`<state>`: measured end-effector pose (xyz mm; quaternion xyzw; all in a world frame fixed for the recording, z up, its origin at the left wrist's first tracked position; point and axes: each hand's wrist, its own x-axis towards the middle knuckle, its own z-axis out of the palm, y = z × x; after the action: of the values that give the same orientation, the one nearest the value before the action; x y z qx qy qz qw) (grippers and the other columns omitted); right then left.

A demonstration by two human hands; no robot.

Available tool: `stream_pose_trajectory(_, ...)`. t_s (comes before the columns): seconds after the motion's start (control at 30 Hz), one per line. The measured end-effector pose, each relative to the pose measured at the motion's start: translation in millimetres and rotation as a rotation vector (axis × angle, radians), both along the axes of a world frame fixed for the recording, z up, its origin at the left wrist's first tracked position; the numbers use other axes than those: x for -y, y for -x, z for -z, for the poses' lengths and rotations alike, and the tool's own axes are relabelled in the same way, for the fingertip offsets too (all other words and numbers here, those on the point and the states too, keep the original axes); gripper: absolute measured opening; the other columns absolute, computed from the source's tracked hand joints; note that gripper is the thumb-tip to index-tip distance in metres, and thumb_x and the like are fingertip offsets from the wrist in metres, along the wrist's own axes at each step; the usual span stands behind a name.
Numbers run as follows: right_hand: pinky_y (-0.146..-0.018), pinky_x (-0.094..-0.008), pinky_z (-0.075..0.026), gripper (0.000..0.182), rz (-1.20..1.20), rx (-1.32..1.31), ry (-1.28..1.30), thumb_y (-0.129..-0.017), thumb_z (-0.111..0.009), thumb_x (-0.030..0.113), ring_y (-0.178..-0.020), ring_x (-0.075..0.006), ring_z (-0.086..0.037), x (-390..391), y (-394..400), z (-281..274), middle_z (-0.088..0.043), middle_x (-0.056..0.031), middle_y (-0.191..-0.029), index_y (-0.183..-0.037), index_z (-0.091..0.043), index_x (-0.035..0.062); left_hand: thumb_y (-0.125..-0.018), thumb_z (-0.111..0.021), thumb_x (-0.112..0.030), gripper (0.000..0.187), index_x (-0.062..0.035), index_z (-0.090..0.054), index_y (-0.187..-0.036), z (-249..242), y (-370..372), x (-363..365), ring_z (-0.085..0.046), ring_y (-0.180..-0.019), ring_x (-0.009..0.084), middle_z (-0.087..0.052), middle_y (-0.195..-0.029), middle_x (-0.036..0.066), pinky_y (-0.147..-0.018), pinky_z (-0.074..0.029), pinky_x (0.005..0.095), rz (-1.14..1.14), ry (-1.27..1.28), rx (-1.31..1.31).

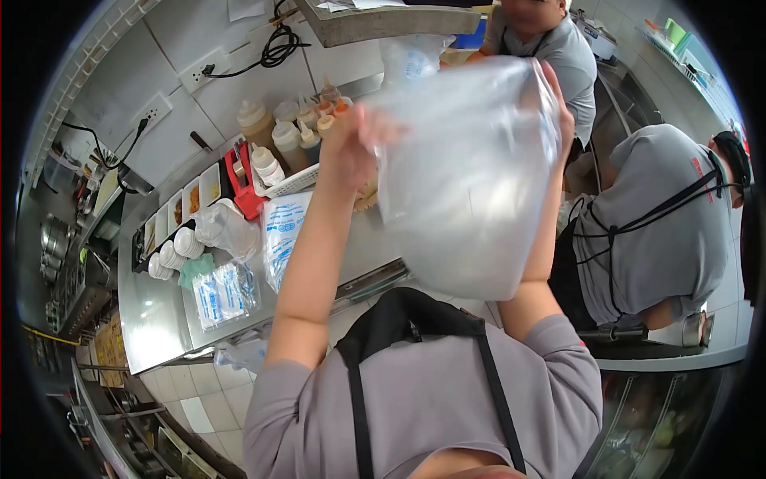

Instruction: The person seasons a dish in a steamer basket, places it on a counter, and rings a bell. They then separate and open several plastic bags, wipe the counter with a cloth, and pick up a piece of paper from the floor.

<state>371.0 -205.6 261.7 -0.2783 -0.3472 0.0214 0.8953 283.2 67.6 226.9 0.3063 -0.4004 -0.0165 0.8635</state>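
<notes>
A large clear plastic bag (467,184) hangs in front of my chest, held up between both arms. My left hand (357,144) is closed on its upper left edge, the fingers somewhat blurred. At the upper right edge my right hand (561,108) grips the same bag, partly hidden behind the plastic. The bag looks puffed out, and I see nothing inside it. Below my left forearm, packs of plastic bags with blue print (283,231) lie on the steel counter (239,315).
Squeeze bottles (287,140) stand in a white basket (291,184) beside a red tape dispenser (242,180). Stacked white lids (171,254) and food trays (191,198) sit at the left. Two people in grey shirts, one bending (654,223), are on the right. A steel shelf (383,24) overhangs the back.
</notes>
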Motion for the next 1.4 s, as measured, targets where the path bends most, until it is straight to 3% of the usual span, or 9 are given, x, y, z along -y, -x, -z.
stream_pose_trajectory(0.1, -0.091, -0.0325, -0.047, 0.044, -0.297, 0.208, 0.126, -0.087, -0.044, 0.001, -0.103, -0.0220, -0.058, -4, -45, -31, -0.053, -0.0153, -0.121, -0.130, -0.038, -0.0049, -0.088, -0.056, -0.023, 0.018, -0.0087, -0.059, -0.077, -19, -42, 12, -0.058, -0.072, 0.0172, -0.059, -0.080, 0.002, -0.079, -0.049, 0.0381, -0.420, 0.046, -0.627)
stream_pose_trajectory(0.2, -0.081, -0.0284, -0.050, 0.037, 0.374, 0.365, 0.730, -0.086, -0.053, 0.007, -0.096, -0.0167, -0.060, -9, -81, 13, -0.057, -0.0113, -0.115, -0.122, -0.050, -0.0031, -0.088, -0.055, -0.022, 0.014, -0.0078, -0.057, -0.089, 28, -90, 15, -0.058, -0.072, 0.0153, -0.060, -0.082, 0.002, -0.069, -0.051, 0.0311, -0.531, -0.025, -0.873)
stream_pose_trajectory(0.37, -0.051, -0.0255, -0.045, 0.022, 0.137, -0.562, 0.625, -0.085, -0.043, 0.003, -0.055, -0.0124, -0.053, -30, -111, 106, -0.059, -0.0027, -0.073, -0.098, -0.060, 0.0028, -0.087, -0.055, -0.018, 0.015, -0.0090, -0.054, -0.099, 88, -69, 27, -0.054, -0.064, 0.0120, -0.058, -0.079, 0.002, -0.058, -0.048, 0.0260, -0.512, -0.060, -0.872)
stream_pose_trajectory(0.63, -0.044, -0.0262, -0.046, 0.025, 0.399, -0.361, 0.851, -0.075, -0.046, -0.006, -0.054, -0.0135, -0.056, -40, -23, 135, -0.060, -0.0070, -0.070, -0.095, -0.060, -0.0035, -0.087, -0.048, -0.017, 0.006, -0.0119, -0.052, -0.085, 159, -78, -13, -0.039, -0.044, 0.0074, -0.048, -0.061, -0.001, -0.030, -0.020, 0.0192, -0.596, -0.640, -1.132)
stream_pose_trajectory(0.8, -0.043, -0.0290, -0.047, 0.024, 0.858, 0.148, 1.624, -0.077, -0.050, 0.004, -0.058, -0.0166, -0.061, -25, -60, 179, -0.062, -0.0167, -0.083, -0.096, -0.062, -0.0034, -0.084, -0.048, -0.011, 0.006, -0.0098, -0.054, -0.083, 140, -46, -9, -0.049, -0.054, 0.0086, -0.053, -0.067, -0.001, -0.039, -0.034, 0.0192, -0.435, -0.123, -1.023)
stream_pose_trajectory(0.87, -0.064, -0.0299, -0.051, 0.033, 0.485, -0.021, 1.644, -0.078, -0.051, 0.007, -0.079, -0.0203, -0.063, -12, -51, 137, -0.061, -0.0145, -0.099, -0.109, -0.058, -0.0018, -0.084, -0.049, -0.010, 0.007, -0.0094, -0.055, -0.085, 139, -38, -3, -0.049, -0.056, 0.0088, -0.053, -0.068, -0.002, -0.043, -0.035, 0.0186, -0.508, -0.026, -0.806)
stream_pose_trajectory(1.03, -0.089, -0.0323, -0.041, 0.062, 0.148, 0.091, 0.401, -0.074, -0.067, 0.015, -0.105, -0.0213, -0.054, -45, -19, 66, -0.056, -0.0102, -0.116, -0.131, -0.042, 0.0071, -0.084, -0.052, -0.010, 0.015, -0.0074, -0.057, -0.097, 191, -44, -8, -0.050, -0.060, 0.0078, -0.057, -0.075, -0.002, -0.051, -0.038, 0.0206, -0.662, -0.526, -0.836)
stream_pose_trajectory(1.2, -0.090, -0.0314, -0.041, 0.067, 0.440, 0.113, 0.968, -0.064, -0.081, 0.024, -0.104, -0.0185, -0.053, -61, -18, 117, -0.059, -0.0089, -0.107, -0.120, -0.050, 0.0045, -0.087, -0.055, -0.015, 0.017, -0.0050, -0.058, -0.100, 155, -23, 9, -0.051, -0.066, 0.0076, -0.059, -0.079, -0.001, -0.061, -0.039, 0.0202, -0.996, -0.231, -0.728)
stream_pose_trajectory(1.4, -0.092, -0.0326, -0.039, 0.076, 0.464, 0.201, 0.975, -0.064, -0.081, 0.026, -0.112, -0.0201, -0.048, -56, -11, 107, -0.053, -0.0109, -0.118, -0.127, -0.043, 0.0058, -0.084, -0.062, -0.024, 0.023, -0.0020, -0.060, -0.079, 163, -13, -1, -0.051, -0.061, 0.0117, -0.055, -0.064, 0.001, -0.060, -0.041, 0.0264, -1.171, -0.800, -0.526)
